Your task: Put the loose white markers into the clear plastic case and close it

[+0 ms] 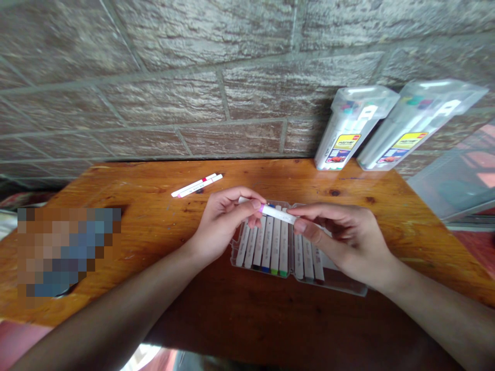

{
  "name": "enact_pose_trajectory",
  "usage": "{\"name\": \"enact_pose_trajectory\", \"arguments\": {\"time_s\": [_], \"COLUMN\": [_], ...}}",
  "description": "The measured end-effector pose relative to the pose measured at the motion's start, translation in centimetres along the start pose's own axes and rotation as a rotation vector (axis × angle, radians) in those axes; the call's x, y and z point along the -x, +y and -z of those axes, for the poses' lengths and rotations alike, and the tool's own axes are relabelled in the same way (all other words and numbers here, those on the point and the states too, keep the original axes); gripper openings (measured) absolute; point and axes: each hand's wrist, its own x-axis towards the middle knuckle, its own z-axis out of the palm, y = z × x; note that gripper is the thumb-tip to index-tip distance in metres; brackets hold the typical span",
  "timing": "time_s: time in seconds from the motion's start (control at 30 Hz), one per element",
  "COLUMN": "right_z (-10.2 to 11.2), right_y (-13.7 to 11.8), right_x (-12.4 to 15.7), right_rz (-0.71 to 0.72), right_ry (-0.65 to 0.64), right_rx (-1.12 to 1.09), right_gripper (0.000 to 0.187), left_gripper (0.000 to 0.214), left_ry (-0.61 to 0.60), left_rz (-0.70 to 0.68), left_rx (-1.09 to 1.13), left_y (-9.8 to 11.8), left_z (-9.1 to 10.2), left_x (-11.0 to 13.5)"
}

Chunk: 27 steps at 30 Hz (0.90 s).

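Note:
Between my two hands is a white marker with a purple band, held slantwise. My left hand pinches its left end near the band. The fingers and thumb of my right hand are closed on the other end. Below the marker, a clear plastic case lies opened flat on the table. Several white markers are lined up in its left half, some showing blue or green ends. A few more markers lie in the right half, partly hidden by my right hand.
Two loose markers lie on the wooden table towards the back left. Two clear marker boxes with yellow labels stand at the back right against the brick wall. A pixelated patch covers something on the left.

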Motion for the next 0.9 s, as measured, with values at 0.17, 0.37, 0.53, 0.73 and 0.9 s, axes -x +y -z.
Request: {"name": "enact_pose_trajectory", "arguments": {"time_s": [0.17,0.37,0.53,0.73,0.9], "right_z": [0.0,0.2,0.3,0.5,0.7], "right_y": [-0.3,-0.9,-0.9,-1.1,-0.9], "right_x": [-0.1,-0.2,-0.2,-0.1,0.0], "right_rz": [-0.014,0.001,-0.006,-0.031,-0.032], "right_ry": [0.011,0.022,0.014,-0.006,-0.022], "right_rx": [-0.035,-0.042,-0.053,-0.105,-0.16], "right_gripper": [0.02,0.023,0.021,0.026,0.027], "left_gripper": [0.004,0.005,0.006,0.007,0.007], "left_ry": [0.05,0.078,0.1,0.119,0.123], "left_rz": [0.019,0.03,0.041,0.057,0.063], "left_rx": [0.066,0.098,0.127,0.138,0.144], "left_y": [0.1,0.2,0.4,0.5,0.5], "left_z": [0.1,0.2,0.0,-0.1,0.0], "left_x": [-0.3,-0.4,-0.5,-0.7,-0.6]}}
